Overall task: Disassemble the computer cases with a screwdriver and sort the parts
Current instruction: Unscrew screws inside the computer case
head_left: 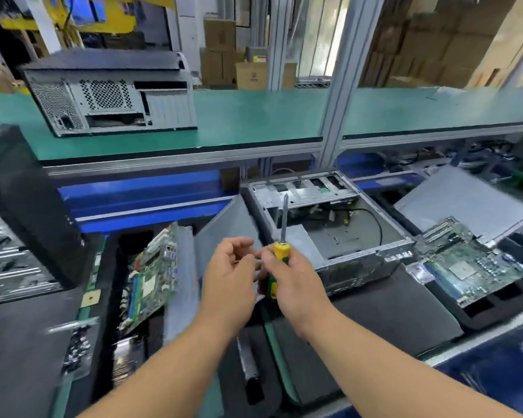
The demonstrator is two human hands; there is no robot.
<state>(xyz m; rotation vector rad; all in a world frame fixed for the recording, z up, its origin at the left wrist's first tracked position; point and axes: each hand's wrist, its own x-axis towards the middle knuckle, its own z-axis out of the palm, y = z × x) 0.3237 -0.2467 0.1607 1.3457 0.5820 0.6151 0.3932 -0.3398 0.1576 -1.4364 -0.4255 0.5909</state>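
Gripping the screwdriver [277, 260] in our right hand [293, 279], fingers curled round its yellow-and-green handle, we hold it upright, shaft pointing to the far side. Our left hand [228, 276] hovers just beside it, fingers loosely curled and holding nothing. Beyond the hands lies the open computer case [329, 224]. Motherboards sit left [151, 273] and right [465, 260]; another case [109, 95] stands on the far green shelf [254, 116].
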